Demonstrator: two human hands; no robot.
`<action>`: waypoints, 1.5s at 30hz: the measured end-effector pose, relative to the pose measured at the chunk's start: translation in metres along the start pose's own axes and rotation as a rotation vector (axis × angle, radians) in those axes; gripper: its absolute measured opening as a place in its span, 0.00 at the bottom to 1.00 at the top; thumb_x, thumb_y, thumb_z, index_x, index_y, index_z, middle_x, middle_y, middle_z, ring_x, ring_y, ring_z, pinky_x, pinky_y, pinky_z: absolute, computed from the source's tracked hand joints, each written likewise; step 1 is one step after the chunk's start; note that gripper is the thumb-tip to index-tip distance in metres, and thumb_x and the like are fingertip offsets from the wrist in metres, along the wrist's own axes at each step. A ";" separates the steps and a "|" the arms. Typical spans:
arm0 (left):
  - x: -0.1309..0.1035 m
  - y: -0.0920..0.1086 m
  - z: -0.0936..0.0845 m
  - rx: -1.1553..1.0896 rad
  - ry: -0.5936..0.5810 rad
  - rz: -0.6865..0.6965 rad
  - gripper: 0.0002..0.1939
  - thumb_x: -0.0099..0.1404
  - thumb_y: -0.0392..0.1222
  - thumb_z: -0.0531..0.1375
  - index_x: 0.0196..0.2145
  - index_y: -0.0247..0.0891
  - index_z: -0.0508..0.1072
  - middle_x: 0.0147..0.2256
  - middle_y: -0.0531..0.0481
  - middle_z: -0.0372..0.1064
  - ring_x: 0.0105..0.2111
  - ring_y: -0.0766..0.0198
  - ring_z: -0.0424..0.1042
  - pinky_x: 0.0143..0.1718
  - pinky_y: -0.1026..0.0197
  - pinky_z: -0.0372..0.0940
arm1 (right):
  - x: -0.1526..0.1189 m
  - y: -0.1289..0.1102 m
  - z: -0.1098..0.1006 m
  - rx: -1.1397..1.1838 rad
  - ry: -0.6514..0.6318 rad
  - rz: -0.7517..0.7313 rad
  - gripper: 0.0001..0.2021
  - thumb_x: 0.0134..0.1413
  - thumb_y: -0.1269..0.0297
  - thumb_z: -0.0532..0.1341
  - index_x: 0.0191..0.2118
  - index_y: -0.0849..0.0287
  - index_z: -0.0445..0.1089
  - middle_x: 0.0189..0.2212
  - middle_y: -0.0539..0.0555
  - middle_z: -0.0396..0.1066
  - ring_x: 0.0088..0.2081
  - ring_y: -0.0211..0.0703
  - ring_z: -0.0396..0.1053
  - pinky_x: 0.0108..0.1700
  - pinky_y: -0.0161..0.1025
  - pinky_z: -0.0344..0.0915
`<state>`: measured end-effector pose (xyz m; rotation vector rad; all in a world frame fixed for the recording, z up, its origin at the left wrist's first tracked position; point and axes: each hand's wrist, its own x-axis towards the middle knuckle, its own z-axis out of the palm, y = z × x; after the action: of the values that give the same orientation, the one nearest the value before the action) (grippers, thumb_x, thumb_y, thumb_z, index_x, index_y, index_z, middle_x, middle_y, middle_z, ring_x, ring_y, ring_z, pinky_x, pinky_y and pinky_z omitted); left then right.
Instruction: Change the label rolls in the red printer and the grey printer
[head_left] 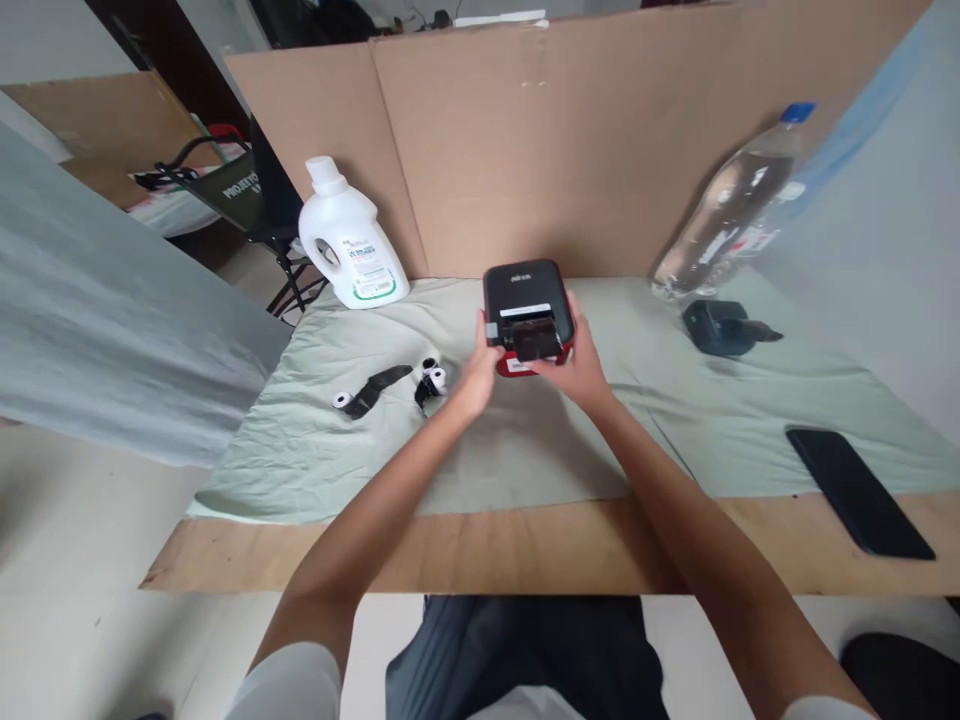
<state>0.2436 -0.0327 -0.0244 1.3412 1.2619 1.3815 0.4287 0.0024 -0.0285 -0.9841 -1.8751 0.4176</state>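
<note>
I clasp the black-and-red device (523, 290) between left hand (480, 375) and right hand (581, 368), seemingly steadying it, and the next move needs even support

Pale, plain short sleeves (289, 685); bare forearms (405, 480); pale shirt front (525, 706) above dark, loosely creased legwear (525, 645).

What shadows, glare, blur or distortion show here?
Head view throughout: soft shadow on the cloth below the black-and-red device; bright streaks on the clear bottle; white jug leaning outward, probably wide-angle distortion; its label's small print too blurred to read.
</note>
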 end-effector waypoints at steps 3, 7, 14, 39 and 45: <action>-0.040 -0.019 0.036 -0.006 -0.087 0.041 0.42 0.71 0.47 0.55 0.77 0.48 0.44 0.77 0.55 0.40 0.77 0.58 0.40 0.77 0.52 0.39 | -0.055 0.008 -0.029 0.162 0.076 0.066 0.57 0.47 0.42 0.72 0.76 0.56 0.45 0.70 0.67 0.59 0.70 0.68 0.59 0.70 0.63 0.59; -0.071 -0.033 0.050 -0.031 -0.132 0.025 0.42 0.72 0.51 0.55 0.77 0.50 0.41 0.78 0.56 0.32 0.78 0.58 0.32 0.77 0.52 0.33 | -0.089 0.007 -0.038 0.186 0.059 0.137 0.54 0.46 0.40 0.72 0.74 0.54 0.51 0.68 0.65 0.63 0.69 0.70 0.62 0.69 0.63 0.61; -0.080 -0.046 0.046 -0.059 -0.087 0.023 0.40 0.72 0.51 0.54 0.76 0.49 0.44 0.78 0.54 0.36 0.78 0.58 0.34 0.77 0.52 0.33 | -0.100 0.012 -0.020 0.166 0.071 0.161 0.55 0.43 0.40 0.73 0.72 0.57 0.54 0.63 0.67 0.68 0.67 0.69 0.64 0.69 0.65 0.59; -0.114 -0.045 0.045 0.013 -0.088 0.172 0.46 0.65 0.42 0.64 0.74 0.49 0.46 0.78 0.46 0.35 0.78 0.51 0.35 0.78 0.47 0.39 | -0.132 0.003 -0.026 0.085 0.052 0.261 0.56 0.50 0.51 0.72 0.78 0.47 0.40 0.65 0.64 0.66 0.59 0.64 0.72 0.59 0.64 0.71; -0.110 -0.052 0.045 0.020 -0.056 0.151 0.33 0.64 0.39 0.63 0.64 0.48 0.58 0.77 0.44 0.39 0.75 0.49 0.48 0.74 0.42 0.52 | -0.104 0.015 -0.057 -0.126 -0.002 -0.126 0.32 0.51 0.61 0.68 0.65 0.49 0.69 0.63 0.64 0.65 0.60 0.64 0.69 0.57 0.59 0.72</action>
<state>0.2945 -0.1268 -0.0979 1.5047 1.1597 1.4270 0.5091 -0.0760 -0.0710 -0.9413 -1.9718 0.2277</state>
